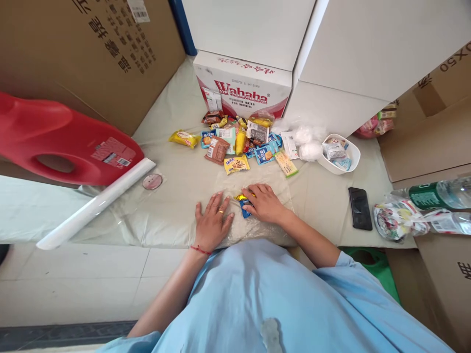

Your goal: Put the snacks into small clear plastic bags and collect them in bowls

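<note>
My left hand (pixel 213 223) rests palm down with its fingers spread on a clear plastic bag (pixel 235 233) near the table's front edge. My right hand (pixel 265 203) is bent over small snack packets, its thumb and fingers around them. A blue snack packet (pixel 245 208) and a yellow one (pixel 241 197) show at its left side, partly hidden by the fingers. Beyond both hands lies a pile of wrapped snacks, among them a brown packet (pixel 217 149), a yellow biscuit packet (pixel 236 164) and a green-and-cream packet (pixel 286 163).
A red jug (pixel 81 122) and a white roll (pixel 99 203) lie on the left. A Wahaha carton (pixel 243 88) stands behind the snacks. Toward the right are a white bowl (pixel 349 164) with packets, a black phone (pixel 359 208) and plastic bottles (pixel 437 193).
</note>
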`<state>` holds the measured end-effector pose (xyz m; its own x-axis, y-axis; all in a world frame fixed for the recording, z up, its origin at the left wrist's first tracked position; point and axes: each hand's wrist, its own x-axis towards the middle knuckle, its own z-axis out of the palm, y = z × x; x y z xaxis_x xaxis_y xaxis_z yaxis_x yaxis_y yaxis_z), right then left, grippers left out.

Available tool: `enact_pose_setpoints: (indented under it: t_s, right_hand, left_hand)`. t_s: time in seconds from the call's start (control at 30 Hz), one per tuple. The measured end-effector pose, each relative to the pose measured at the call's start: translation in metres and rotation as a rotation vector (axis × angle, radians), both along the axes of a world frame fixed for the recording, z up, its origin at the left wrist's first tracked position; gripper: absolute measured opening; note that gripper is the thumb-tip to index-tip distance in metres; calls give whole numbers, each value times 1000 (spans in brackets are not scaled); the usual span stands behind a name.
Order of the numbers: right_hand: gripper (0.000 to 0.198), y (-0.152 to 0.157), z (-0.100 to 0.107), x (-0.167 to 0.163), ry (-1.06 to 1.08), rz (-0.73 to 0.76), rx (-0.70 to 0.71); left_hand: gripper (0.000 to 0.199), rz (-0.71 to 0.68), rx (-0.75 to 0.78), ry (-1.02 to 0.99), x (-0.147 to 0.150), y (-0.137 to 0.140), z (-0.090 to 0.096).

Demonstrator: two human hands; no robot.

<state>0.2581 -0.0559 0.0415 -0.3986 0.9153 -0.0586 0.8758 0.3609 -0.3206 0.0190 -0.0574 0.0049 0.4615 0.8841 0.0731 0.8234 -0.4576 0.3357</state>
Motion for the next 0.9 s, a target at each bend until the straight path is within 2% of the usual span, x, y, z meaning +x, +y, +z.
enact_pose_setpoints:
  t_s: [0.1,0.17,0.23,0.3,0.37,0.4,0.5,0.53,0.63,0.73,0.8,0.9]
  right_hand:
    - [61,-6,8,11,60,10,-1]
    - [64,-18,17,24,135,30,14]
    - [67,-38,27,41,217,72,-2]
    - [73,-63,31,59,259,112,-69]
    - [78,-89,29,73,238,117,-142]
    - [73,-101,25,78,212,100,-161]
    - [29,-120,12,83,164,-1,-143]
    - [22,-120,10,82,179,-29,-129]
    - [26,-100,15,81,308,-49,-136]
    - [28,-64,26,83,405,-114,-197]
    - [32,-38,29,86,357,-245,-258]
    - [27,-7,29,92,88,-403,-353]
  left_hand:
    - [54,-38,34,-105,-16,-1,2]
    - [58,-190,10,-144,-31,-3,6]
    - [67,-387,-68,-156,-47,-6,10]
    - [73,-519,-150,-161,-59,-10,13]
    - [72,-560,-194,-162,-66,-11,12]
    - [68,-560,-204,-162,-68,-11,10]
    - [42,-492,-200,-169,-65,-4,4]
    - [34,-460,-193,-180,-62,0,2]
    - [34,-360,-169,-241,-53,17,2]
    - [38,-203,-134,-254,-40,38,8]
    - [39,-42,-112,-205,-29,51,9]
    - [31,210,-63,-131,-18,65,8]
